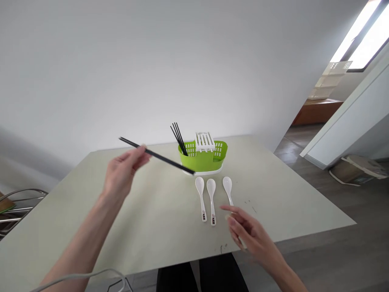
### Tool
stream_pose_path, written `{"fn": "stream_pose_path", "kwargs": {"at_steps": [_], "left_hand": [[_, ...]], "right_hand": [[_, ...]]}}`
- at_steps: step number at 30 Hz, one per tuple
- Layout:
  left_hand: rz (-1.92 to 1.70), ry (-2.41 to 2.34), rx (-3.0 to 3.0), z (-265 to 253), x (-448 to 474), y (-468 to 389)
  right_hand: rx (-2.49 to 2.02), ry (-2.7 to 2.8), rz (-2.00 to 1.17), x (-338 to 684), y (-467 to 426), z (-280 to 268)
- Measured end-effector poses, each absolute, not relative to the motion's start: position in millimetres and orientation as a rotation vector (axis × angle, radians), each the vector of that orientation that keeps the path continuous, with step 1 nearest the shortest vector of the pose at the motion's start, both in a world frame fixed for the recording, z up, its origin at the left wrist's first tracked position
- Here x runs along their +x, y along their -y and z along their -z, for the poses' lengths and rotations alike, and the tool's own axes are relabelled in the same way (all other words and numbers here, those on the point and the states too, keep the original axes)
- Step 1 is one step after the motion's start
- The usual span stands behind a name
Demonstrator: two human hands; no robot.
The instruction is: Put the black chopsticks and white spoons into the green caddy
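My left hand (121, 170) pinches a pair of black chopsticks (172, 162) above the table, their lower ends slanting down to the right in front of the green cutlery basket (202, 162). Several black chopsticks (178, 136) stand leaning in the basket's left section, and a white slotted rack (204, 141) sits across its middle. In front of it lie three white spoons: a left spoon (200, 192), a middle spoon (212, 198) and a right spoon (227, 188). Over the right spoon's handle, which it partly hides, hovers my right hand (253, 239), index finger stretched out and fingers apart.
A pale table (146, 235) stands against a white wall (152, 61). Past its left edge is a metal rack (24, 202). A grey cable (82, 275) crosses near my left forearm. On the floor at right stands a bin (355, 168).
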State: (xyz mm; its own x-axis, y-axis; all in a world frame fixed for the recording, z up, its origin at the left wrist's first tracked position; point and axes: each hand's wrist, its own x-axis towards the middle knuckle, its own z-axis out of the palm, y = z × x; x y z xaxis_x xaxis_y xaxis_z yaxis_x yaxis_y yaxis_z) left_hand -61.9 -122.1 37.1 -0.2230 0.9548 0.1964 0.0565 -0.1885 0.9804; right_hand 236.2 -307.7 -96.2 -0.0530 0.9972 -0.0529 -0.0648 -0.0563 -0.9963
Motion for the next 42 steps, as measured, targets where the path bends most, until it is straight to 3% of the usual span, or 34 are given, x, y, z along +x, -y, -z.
{"fn": "stream_pose_path", "kwargs": {"at_steps": [4,9,24,36,42], "left_hand": [[-1.706,-1.289,1.266,-56.0,-62.1,66.7],[-1.671,-1.376,1.335,-42.7,-31.3,32.6],[-1.182,-1.676,1.696,2.3,4.7,-8.0],[-1.084,-1.641,1.803,21.2,3.7,-14.0],[-1.154,-1.626,1.713,59.2,-26.2,25.8]], "right_hand": [[-1.358,1.053,-1.067,286.8,297.8,118.1],[-1.476,0.843,-0.848,320.1,284.1,144.4],[-1.547,0.928,-0.967,322.1,284.5,172.1],[-1.623,1.056,-0.926,317.7,285.1,168.9],[-1.684,1.197,-0.861,317.4,274.0,159.4]]}}
